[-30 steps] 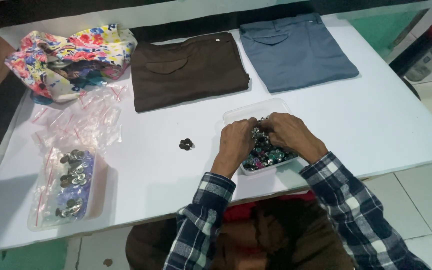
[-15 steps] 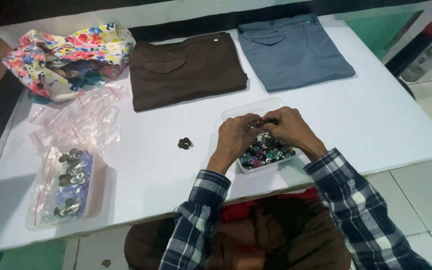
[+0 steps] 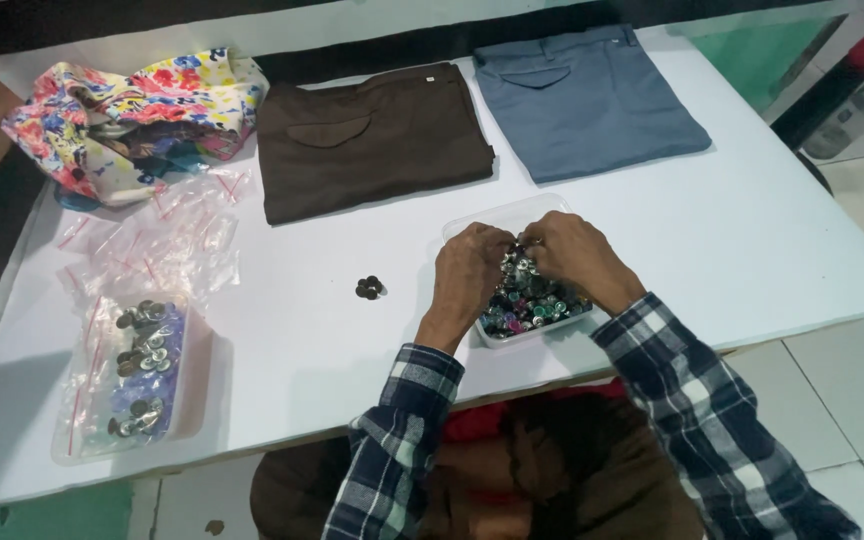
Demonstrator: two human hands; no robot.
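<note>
Two bare hands meet over a clear plastic tray heaped with small metal buttons, which sits on the white desk near its front edge. The left hand and the right hand both curl their fingers together into the pile; whether either grip pinches a button cannot be told. Left of the tray lies a small dark cluster of loose buttons. Behind the tray lie folded brown trousers and folded grey-blue trousers.
</note>
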